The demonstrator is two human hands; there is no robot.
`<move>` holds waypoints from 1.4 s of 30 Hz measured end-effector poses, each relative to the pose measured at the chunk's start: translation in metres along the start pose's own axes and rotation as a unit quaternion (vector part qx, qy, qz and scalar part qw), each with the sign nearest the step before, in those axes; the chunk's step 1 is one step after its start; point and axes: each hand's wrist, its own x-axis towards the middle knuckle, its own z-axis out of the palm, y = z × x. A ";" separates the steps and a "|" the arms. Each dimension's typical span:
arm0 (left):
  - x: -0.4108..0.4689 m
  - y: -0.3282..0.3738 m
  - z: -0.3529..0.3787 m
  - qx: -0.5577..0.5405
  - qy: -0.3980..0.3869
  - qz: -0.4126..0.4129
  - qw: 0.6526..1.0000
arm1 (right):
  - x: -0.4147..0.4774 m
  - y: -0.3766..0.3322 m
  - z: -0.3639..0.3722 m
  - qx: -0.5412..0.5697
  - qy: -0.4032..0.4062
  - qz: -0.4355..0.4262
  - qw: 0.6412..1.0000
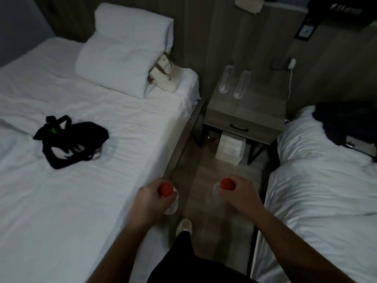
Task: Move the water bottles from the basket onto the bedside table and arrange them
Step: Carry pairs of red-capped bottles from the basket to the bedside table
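Two clear plastic water bottles with red caps, one in each of the hands, hang low over the wood-look floor (206, 176) between two white-sheeted beds. The left hand (152, 198) is closed around the neck of the left red-capped bottle (166, 190); the right hand (237, 194) is closed likewise on the right red-capped bottle (226, 184). At twelve o'clock, well apart from the hands, two clear green-capped bottles (225, 78) (242, 83) stand upright, just beside each other, at the back of the grey wooden bedside tabletop (259, 107). At ten o'clock a black woven basket (71, 139) lies slumped on the left bed (61, 190), near a white pillow (124, 52) and a cream plush toy (164, 73).
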 end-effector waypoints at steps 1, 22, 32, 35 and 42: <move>0.019 0.008 -0.002 -0.002 -0.003 0.015 1.000 | 0.013 -0.004 -0.007 0.003 0.012 0.005 1.000; 0.259 0.132 0.095 0.071 -0.103 0.081 0.989 | 0.188 0.048 -0.105 0.088 0.169 0.137 0.972; 0.360 0.261 0.203 0.079 -0.102 0.096 0.987 | 0.319 0.111 -0.240 0.043 0.167 0.137 0.976; 0.392 0.298 0.234 0.090 -0.108 0.099 0.985 | 0.356 0.122 -0.276 0.037 0.168 0.130 0.977; 0.470 0.355 0.292 0.074 -0.152 0.100 0.981 | 0.439 0.140 -0.325 0.072 0.174 0.173 0.967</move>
